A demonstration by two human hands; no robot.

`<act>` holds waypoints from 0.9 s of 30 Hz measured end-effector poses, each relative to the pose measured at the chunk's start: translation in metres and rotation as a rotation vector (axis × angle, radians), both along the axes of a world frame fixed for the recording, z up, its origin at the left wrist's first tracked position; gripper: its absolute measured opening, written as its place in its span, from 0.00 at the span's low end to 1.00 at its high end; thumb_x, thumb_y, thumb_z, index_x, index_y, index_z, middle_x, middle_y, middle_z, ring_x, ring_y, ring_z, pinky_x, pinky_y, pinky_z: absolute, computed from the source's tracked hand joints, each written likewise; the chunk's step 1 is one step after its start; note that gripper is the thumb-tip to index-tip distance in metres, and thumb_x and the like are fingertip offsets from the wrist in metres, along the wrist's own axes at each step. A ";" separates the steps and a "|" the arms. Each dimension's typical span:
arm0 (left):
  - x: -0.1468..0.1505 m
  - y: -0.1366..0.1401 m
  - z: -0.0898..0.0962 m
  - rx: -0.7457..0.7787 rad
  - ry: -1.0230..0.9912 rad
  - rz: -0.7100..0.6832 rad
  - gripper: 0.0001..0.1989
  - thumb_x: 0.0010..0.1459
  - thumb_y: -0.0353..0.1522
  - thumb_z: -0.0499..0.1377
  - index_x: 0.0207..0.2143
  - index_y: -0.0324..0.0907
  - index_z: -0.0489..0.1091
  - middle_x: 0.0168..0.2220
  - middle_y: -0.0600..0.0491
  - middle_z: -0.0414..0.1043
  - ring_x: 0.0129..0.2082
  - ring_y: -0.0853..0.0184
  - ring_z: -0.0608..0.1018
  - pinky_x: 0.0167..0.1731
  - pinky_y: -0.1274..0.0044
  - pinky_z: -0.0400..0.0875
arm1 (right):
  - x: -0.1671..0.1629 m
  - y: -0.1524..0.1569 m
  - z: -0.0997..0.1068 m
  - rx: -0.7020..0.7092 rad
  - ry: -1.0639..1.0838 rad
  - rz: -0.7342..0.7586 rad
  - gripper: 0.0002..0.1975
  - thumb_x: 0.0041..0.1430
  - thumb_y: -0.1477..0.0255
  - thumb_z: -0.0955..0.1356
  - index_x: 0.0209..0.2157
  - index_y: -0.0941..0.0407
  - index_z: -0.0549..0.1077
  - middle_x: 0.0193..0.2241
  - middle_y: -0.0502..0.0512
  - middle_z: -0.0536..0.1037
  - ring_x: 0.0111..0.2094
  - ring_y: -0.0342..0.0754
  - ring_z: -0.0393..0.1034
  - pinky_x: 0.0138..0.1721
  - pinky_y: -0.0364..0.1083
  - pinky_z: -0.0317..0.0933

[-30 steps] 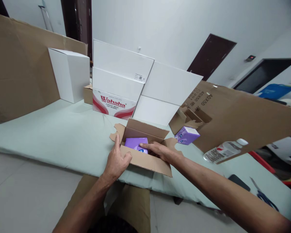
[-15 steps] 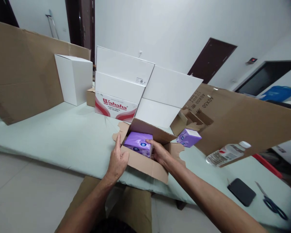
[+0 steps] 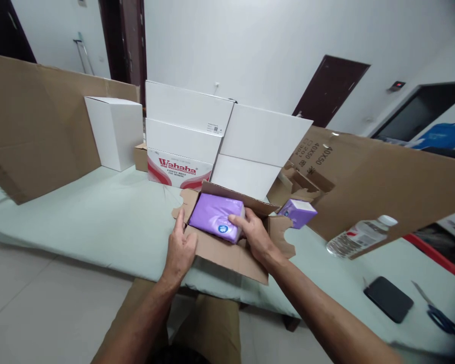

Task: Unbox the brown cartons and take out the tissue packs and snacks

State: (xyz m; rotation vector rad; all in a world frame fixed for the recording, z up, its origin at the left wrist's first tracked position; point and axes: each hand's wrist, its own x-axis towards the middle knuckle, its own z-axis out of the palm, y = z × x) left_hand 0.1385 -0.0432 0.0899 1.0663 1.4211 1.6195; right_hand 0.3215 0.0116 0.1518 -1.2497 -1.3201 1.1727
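Note:
A small brown cardboard box (image 3: 231, 260) stands with its flaps spread at the near edge of the table. Inside its opening lies a purple tissue pack (image 3: 216, 212), its broad face turned up and its right end raised. My right hand (image 3: 256, 235) grips that right end, thumb on top, the other fingers partly hidden beneath. At the box's left front corner, my left hand (image 3: 180, 250) holds the cardboard, index finger stretched along the side flap. Another purple tissue pack (image 3: 298, 212) rests just beyond the right flap.
Behind the box stand a white Wahaha carton (image 3: 178, 169) with raised flaps and a tall white box (image 3: 117, 134). To the right are a tilted plastic bottle (image 3: 360, 236), a black phone-like slab (image 3: 390, 298) and scissors (image 3: 438, 316). Large cardboard panels (image 3: 394, 187) flank the table.
The tissue pack in my right hand has tipped and risen in the box, so its broad face shows more. My left hand stays at the box corner. The camera view has shifted slightly.

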 end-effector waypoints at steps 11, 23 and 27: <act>0.006 0.038 -0.010 -0.018 -0.122 0.038 0.45 0.48 0.31 0.57 0.71 0.30 0.58 0.40 0.50 0.77 0.35 0.64 0.77 0.37 0.75 0.72 | 0.023 -0.017 0.041 -0.093 0.498 -0.022 0.14 0.46 0.62 0.78 0.32 0.54 0.78 0.28 0.48 0.83 0.24 0.47 0.74 0.24 0.44 0.70; -0.006 0.009 0.004 0.310 0.052 0.133 0.35 0.63 0.39 0.62 0.70 0.46 0.60 0.74 0.44 0.55 0.75 0.50 0.56 0.73 0.57 0.49 | 0.027 -0.040 0.023 -0.041 0.570 -0.007 0.13 0.49 0.62 0.79 0.30 0.54 0.77 0.22 0.46 0.79 0.21 0.45 0.71 0.20 0.43 0.70; -0.006 -0.027 0.005 0.542 0.223 -0.096 0.36 0.63 0.39 0.64 0.71 0.51 0.59 0.74 0.46 0.55 0.74 0.48 0.57 0.72 0.56 0.53 | 0.021 -0.060 0.016 -0.077 0.536 0.064 0.20 0.47 0.55 0.80 0.32 0.55 0.78 0.21 0.48 0.78 0.18 0.46 0.69 0.14 0.44 0.67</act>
